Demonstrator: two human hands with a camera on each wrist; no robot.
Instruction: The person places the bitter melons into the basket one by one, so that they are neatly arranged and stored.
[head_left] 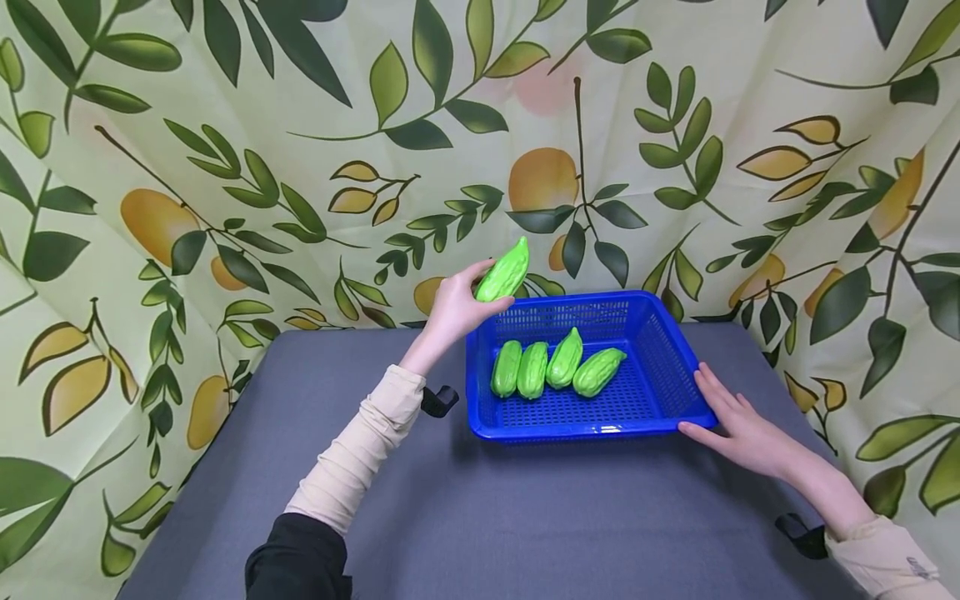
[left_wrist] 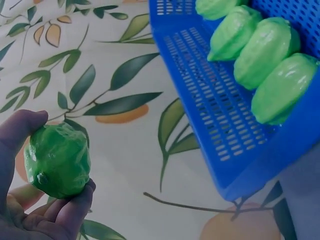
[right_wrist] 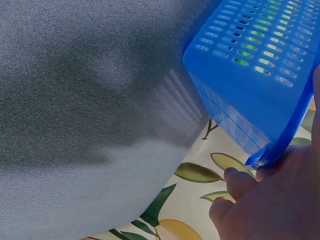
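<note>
My left hand (head_left: 461,302) holds a bright green, glossy bitter melon (head_left: 504,273) between thumb and fingers, above the left back part of a blue plastic basket (head_left: 480,431). The left wrist view shows this bitter melon (left_wrist: 57,160) end-on, with the fingertips around its sides. Several similar bitter melons (head_left: 564,358) lie side by side in the basket's left and middle part. My right hand (head_left: 746,429) touches the basket's front right corner, its fingers along the right rim and its thumb at the front. In the right wrist view, part of this hand (right_wrist: 280,200) lies beside the rim.
The basket stands toward the back of a table covered in grey cloth (head_left: 570,517). A leaf-and-fruit patterned curtain (head_left: 450,167) hangs behind the table and along both sides. Black straps (head_left: 439,402) dangle from both wrists.
</note>
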